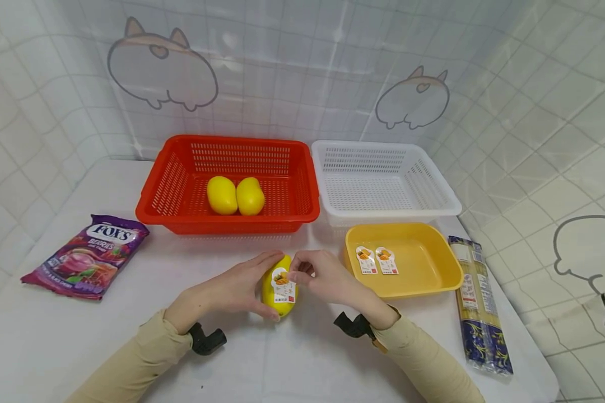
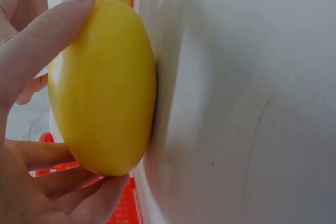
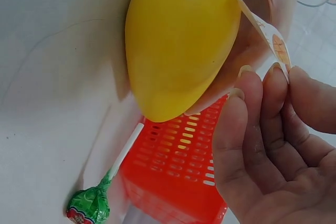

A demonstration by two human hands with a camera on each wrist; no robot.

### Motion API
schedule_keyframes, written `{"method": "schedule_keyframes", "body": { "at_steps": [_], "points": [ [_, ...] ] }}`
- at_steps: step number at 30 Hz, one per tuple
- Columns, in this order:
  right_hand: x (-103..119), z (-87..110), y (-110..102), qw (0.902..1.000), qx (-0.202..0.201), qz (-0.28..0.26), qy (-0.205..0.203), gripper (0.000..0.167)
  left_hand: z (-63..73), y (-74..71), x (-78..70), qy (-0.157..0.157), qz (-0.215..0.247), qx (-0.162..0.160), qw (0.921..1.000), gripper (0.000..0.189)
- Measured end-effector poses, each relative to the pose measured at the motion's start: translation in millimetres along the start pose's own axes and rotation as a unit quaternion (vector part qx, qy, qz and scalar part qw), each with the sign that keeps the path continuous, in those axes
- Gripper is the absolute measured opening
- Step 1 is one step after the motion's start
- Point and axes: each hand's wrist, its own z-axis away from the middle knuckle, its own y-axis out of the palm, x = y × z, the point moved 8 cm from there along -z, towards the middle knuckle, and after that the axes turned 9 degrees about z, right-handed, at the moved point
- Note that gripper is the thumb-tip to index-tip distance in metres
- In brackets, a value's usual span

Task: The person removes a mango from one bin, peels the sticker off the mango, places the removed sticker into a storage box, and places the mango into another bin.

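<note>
A yellow mango (image 1: 268, 291) stands on the white table in front of the red basket. My left hand (image 1: 237, 284) holds it from the left, thumb at the near end and fingers at the far end. On its upper face is a white label sticker (image 1: 284, 288) with a mango picture. My right hand (image 1: 327, 275) pinches the sticker's far edge between thumb and fingertips. In the right wrist view one end of the sticker touches the mango, while the pinched end stands away from the skin. Two similar stickers (image 1: 376, 261) lie in the yellow tray (image 1: 423, 257).
Behind are a red basket (image 1: 227, 219) holding two mangoes (image 1: 236, 196) and a white basket (image 1: 393, 212). A purple candy bag (image 1: 91, 254) lies left; noodle packs (image 1: 481, 305) lie right. The right wrist view shows a green-wrapped lollipop (image 3: 89, 205) near the red basket.
</note>
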Motion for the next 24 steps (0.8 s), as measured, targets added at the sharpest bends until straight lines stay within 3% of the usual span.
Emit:
{"method": "schedule_keyframes", "body": {
  "at_steps": [14,21,24],
  "points": [
    [3.8,3.7,-3.2,0.9997,-0.018,0.017,-0.009,0.009,-1.7,0.4,-0.6,0.007,-0.006,-0.001,1.0000,0.118],
    [4.1,12.6,-43.7,0.9919,-0.127,-0.011,0.004,0.005,-2.7,0.5,-0.2,0.012,-0.025,0.004,0.9996,0.121],
    [1.7,14.1,-49.5,0.9930,-0.116,-0.019,0.012,0.003,-1.9,0.5,0.9,0.010,-0.023,0.005,0.9997,0.120]
  ]
}}
